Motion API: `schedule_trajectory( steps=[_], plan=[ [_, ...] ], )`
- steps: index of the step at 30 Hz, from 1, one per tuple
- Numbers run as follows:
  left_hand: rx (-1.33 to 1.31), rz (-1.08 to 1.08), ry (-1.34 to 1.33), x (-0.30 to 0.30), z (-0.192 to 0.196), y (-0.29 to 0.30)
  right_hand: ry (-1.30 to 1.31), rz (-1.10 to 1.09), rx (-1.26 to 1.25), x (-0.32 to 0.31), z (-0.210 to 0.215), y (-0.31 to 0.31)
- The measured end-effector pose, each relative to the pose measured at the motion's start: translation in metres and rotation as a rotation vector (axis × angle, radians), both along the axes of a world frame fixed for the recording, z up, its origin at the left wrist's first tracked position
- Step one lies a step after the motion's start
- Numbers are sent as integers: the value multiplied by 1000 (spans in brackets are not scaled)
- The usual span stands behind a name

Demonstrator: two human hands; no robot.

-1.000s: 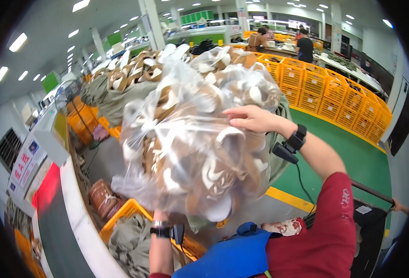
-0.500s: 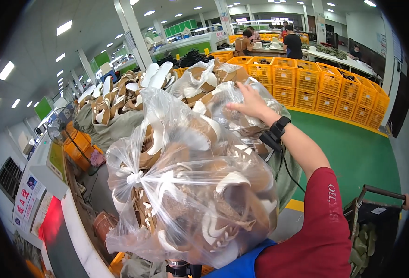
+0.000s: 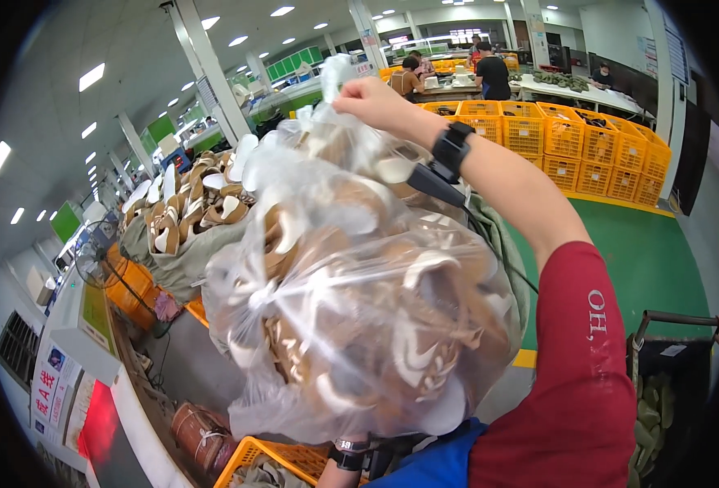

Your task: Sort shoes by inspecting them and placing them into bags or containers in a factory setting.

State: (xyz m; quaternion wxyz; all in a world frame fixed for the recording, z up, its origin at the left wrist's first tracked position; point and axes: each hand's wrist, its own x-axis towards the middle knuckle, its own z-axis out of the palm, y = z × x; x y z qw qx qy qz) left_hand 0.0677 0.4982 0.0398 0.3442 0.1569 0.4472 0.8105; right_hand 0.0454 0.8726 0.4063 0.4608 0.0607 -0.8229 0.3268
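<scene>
A clear plastic bag [image 3: 351, 285] full of brown-and-white shoe uppers, tied in a white knot on its left side, fills the middle of the head view. My right hand [image 3: 373, 103] is raised beyond it, fingers pinched on bunched plastic film [image 3: 334, 77]. That film runs down to the bags behind; where one bag ends and the other begins is hard to tell. My left wrist [image 3: 349, 457], wearing a watch and a black strap, comes in at the lower edge under the front bag. The bag hides my left hand and fingers.
Loose uppers [image 3: 182, 199] heap on grey-green sacks at the left. Stacked yellow crates [image 3: 563, 134] line the far right. A yellow crate [image 3: 249, 451] sits below the bag, a fan [image 3: 103, 254] at the left, a black cart [image 3: 675, 350] at the right. People work at far tables.
My right hand was spread over the far bags; it has moved left and up and closed on bunched film, now lifted. The front bag appears slightly lower and further right.
</scene>
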Motion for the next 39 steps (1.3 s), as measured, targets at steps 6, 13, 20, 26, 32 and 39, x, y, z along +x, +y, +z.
schedule_trajectory(
  steps=[6,13,20,26,32,39],
  plan=[
    [43,58,-26,-6,-31,-34,-310,-1,-103,62,-120,24],
    [-19,121,26,-22,7,-17,-344,72,-133,88,-114,12],
    [-59,168,146,16,70,-53,-182,-382,79,127,-79,-8],
    [-366,178,394,26,64,-127,-110,-229,-34,197,-84,-89],
    [-724,392,545,56,14,-250,-391,1002,-63,255,-154,-257],
    [-1570,-5,628,196,-62,-364,-1017,901,30,151,-327,-429]
  ],
)
